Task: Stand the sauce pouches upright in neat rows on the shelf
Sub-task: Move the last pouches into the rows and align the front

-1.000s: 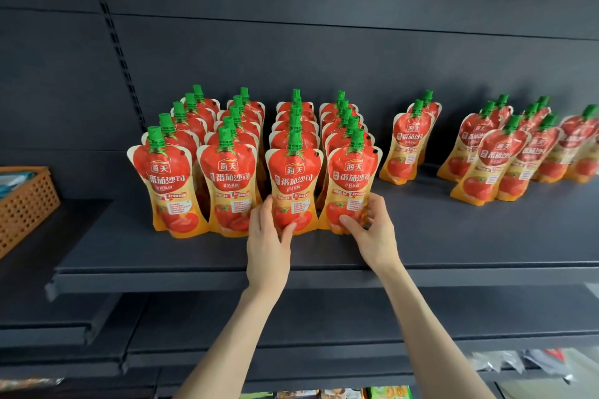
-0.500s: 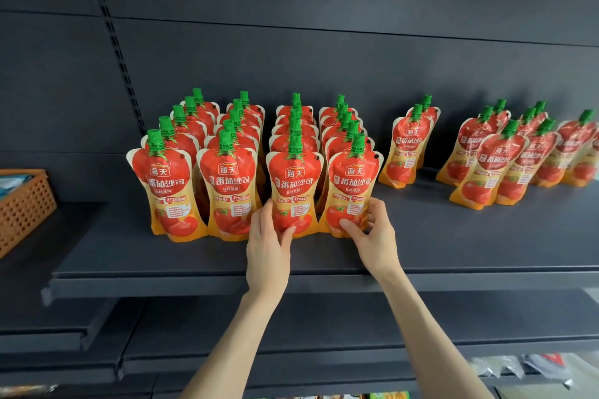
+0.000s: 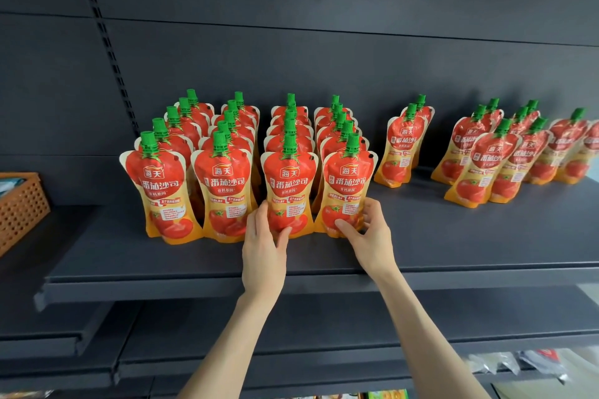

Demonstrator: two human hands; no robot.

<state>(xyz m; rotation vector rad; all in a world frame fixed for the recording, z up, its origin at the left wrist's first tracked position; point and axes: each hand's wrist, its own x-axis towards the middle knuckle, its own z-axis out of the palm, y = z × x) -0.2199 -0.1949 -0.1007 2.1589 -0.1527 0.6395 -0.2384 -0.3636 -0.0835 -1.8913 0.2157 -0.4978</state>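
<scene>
Red and orange sauce pouches with green caps stand upright in several front-to-back rows on the dark shelf (image 3: pixel 421 246). My left hand (image 3: pixel 264 243) grips the base of the front pouch of the third row (image 3: pixel 288 178). My right hand (image 3: pixel 369 230) holds the base of the front pouch of the fourth row (image 3: pixel 348 178). Both pouches stand upright on the shelf. To the right, a pair of pouches (image 3: pixel 402 146) stands apart. Further right, a loose group of pouches (image 3: pixel 505 155) leans unevenly.
A brown perforated basket (image 3: pixel 19 207) sits on a lower shelf at the left edge. Bare shelf surface lies in front of the pouches and between the groups. More dark shelves run below, with packaged goods at the bottom right (image 3: pixel 518 363).
Both hands stay on the bases of the same two front pouches with only slight shifts. The view has drifted a little; the pouches remain upright.
</scene>
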